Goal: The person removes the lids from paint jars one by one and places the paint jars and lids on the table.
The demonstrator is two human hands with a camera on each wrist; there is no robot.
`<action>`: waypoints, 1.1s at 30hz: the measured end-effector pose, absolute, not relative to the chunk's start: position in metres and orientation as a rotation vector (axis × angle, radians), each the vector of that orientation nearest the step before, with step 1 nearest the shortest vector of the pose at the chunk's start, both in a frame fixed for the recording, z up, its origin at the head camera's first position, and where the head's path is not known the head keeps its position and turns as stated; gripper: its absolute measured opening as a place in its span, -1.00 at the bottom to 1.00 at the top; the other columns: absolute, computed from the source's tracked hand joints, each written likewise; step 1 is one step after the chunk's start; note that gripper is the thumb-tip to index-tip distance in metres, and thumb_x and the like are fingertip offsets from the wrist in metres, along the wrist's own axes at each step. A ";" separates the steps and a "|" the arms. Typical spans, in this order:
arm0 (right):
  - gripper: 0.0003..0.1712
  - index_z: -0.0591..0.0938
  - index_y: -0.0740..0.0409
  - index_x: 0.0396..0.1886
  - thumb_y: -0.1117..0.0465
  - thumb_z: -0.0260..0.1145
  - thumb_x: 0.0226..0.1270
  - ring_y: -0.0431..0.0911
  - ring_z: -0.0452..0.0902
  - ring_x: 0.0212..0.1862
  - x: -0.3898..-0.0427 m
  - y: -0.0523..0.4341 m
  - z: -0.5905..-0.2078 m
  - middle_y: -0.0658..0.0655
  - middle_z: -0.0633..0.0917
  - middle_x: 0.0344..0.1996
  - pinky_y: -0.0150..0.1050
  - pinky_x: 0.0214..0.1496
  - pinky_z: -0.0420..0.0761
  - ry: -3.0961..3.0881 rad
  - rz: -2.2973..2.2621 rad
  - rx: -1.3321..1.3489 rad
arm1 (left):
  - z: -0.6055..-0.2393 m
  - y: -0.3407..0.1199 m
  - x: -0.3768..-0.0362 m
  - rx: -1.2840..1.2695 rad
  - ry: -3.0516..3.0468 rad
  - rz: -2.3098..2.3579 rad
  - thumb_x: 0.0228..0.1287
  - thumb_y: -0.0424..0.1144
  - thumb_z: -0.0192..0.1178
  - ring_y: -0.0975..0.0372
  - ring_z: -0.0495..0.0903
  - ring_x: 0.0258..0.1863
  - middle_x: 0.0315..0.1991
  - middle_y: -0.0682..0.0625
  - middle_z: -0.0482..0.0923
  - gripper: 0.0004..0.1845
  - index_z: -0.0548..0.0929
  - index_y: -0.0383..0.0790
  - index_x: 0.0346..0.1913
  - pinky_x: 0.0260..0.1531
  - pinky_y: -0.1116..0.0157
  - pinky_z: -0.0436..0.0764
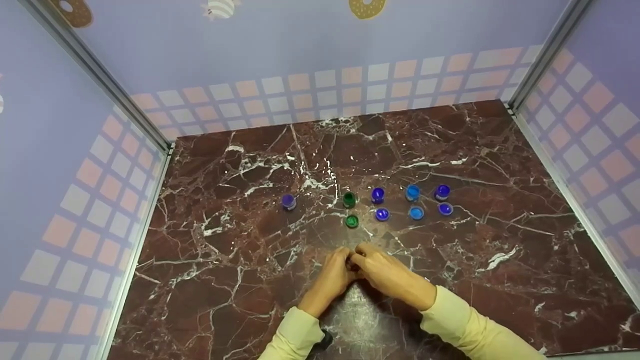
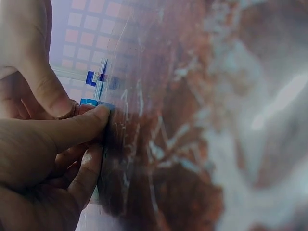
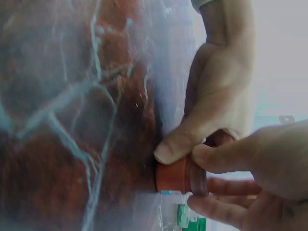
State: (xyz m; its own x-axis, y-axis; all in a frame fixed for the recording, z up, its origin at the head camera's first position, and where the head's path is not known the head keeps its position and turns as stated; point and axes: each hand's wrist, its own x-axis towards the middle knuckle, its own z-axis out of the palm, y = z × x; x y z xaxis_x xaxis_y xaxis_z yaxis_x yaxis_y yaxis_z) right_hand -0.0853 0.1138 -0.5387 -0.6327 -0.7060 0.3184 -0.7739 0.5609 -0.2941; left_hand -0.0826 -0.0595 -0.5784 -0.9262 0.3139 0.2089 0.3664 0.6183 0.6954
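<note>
- While both hands meet at the near middle of the counter, the left hand has thumb and fingers curled round a small red-brown jar, steadying its body against the marble.
- Right beside it, the right hand pinches the jar's lid between thumb and fingers; the two hands touch.
- As I judge it, the jar is small and the grip narrow, so a hard twist could make it slip from the fingers, tip, or spill whatever it holds; the pictures do not show whether anything is inside.
- Just beyond the hands lies a green lid with a green jar behind it; a skidding jar could knock into them.
- Farther right stand purple and blue jars, each with a lid in front; a lone purple jar stands to the left.
</note>
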 end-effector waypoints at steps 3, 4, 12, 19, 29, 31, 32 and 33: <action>-0.78 0.63 0.23 -0.23 0.40 0.50 0.17 -0.08 0.49 -0.30 -0.088 0.118 -0.539 0.11 0.52 -0.29 -0.24 -0.25 0.63 -2.600 0.636 1.330 | -0.577 -0.059 -0.082 -0.573 -2.774 -1.213 -0.08 -0.31 0.63 0.22 0.50 -0.40 -0.42 0.04 0.53 -0.66 0.63 -0.26 -0.33 -0.31 0.26 0.56; -0.78 0.63 0.23 -0.22 0.41 0.49 0.17 -0.08 0.49 -0.30 -0.089 0.119 -0.539 0.11 0.52 -0.28 -0.24 -0.24 0.63 -2.595 0.644 1.344 | -0.576 -0.059 -0.082 -0.569 -2.780 -1.212 -0.09 -0.32 0.63 0.22 0.49 -0.40 -0.42 0.04 0.53 -0.66 0.63 -0.26 -0.33 -0.31 0.26 0.55; -0.76 0.67 0.22 -0.20 0.44 0.46 0.12 -0.05 0.58 -0.20 -0.094 0.122 -0.537 0.12 0.61 -0.20 -0.21 -0.11 0.67 -2.610 0.713 1.401 | -0.572 -0.057 -0.080 -0.548 -2.834 -1.213 -0.02 -0.37 0.59 0.15 0.56 -0.35 -0.37 -0.01 0.56 -0.69 0.62 -0.26 -0.30 -0.27 0.22 0.57; -0.74 0.73 0.16 -0.19 0.40 0.53 0.10 -0.04 0.61 -0.07 -0.097 0.124 -0.532 0.08 0.68 -0.13 -0.17 0.05 0.66 -2.607 0.727 1.446 | -0.570 -0.057 -0.081 -0.577 -2.804 -1.193 -0.07 -0.34 0.62 0.04 0.66 -0.27 -0.32 -0.08 0.64 -0.63 0.66 -0.32 -0.22 -0.21 0.18 0.63; -0.61 0.59 0.30 -0.01 0.50 0.38 0.13 -0.03 0.62 -0.10 -0.100 0.137 -0.544 0.13 0.61 -0.10 -0.14 -0.02 0.69 -2.622 1.237 1.194 | -0.571 -0.050 -0.075 -0.565 -2.797 -1.176 -0.04 -0.54 0.49 0.12 0.58 -0.30 -0.31 -0.07 0.56 -0.68 0.63 -0.33 -0.21 -0.25 0.21 0.60; -0.60 0.60 0.31 0.03 0.49 0.38 0.15 -0.01 0.62 -0.07 -0.099 0.140 -0.548 0.13 0.61 -0.09 -0.07 0.03 0.67 -2.600 1.316 1.138 | -0.570 -0.049 -0.073 -0.553 -2.807 -1.174 -0.03 -0.54 0.51 0.09 0.60 -0.24 -0.26 -0.08 0.57 -0.64 0.64 -0.33 -0.14 -0.20 0.18 0.60; -0.59 0.61 0.31 0.04 0.48 0.38 0.16 0.00 0.61 -0.05 -0.098 0.141 -0.550 0.14 0.61 -0.08 -0.03 0.07 0.66 -2.590 1.351 1.106 | -0.570 -0.048 -0.072 -0.547 -2.814 -1.169 -0.03 -0.53 0.52 0.07 0.60 -0.22 -0.24 -0.08 0.58 -0.62 0.64 -0.33 -0.11 -0.17 0.17 0.60; -0.59 0.62 0.30 0.06 0.48 0.38 0.18 0.01 0.61 -0.02 -0.098 0.142 -0.553 0.13 0.61 -0.06 -0.01 0.11 0.64 -2.584 1.395 1.072 | -0.570 -0.048 -0.072 -0.538 -2.825 -1.163 -0.02 -0.51 0.53 0.07 0.60 -0.21 -0.23 -0.09 0.57 -0.61 0.65 -0.33 -0.09 -0.16 0.16 0.60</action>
State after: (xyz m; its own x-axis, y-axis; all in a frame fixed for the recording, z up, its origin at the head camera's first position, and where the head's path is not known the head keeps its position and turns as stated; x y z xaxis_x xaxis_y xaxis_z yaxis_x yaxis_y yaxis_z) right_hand -0.0978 0.1421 -0.5528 -0.7648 -0.5599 0.3189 -0.5737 0.3665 -0.7325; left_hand -0.0717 -0.0479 -0.5697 -0.9392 0.3008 0.1656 0.3302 0.6589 0.6759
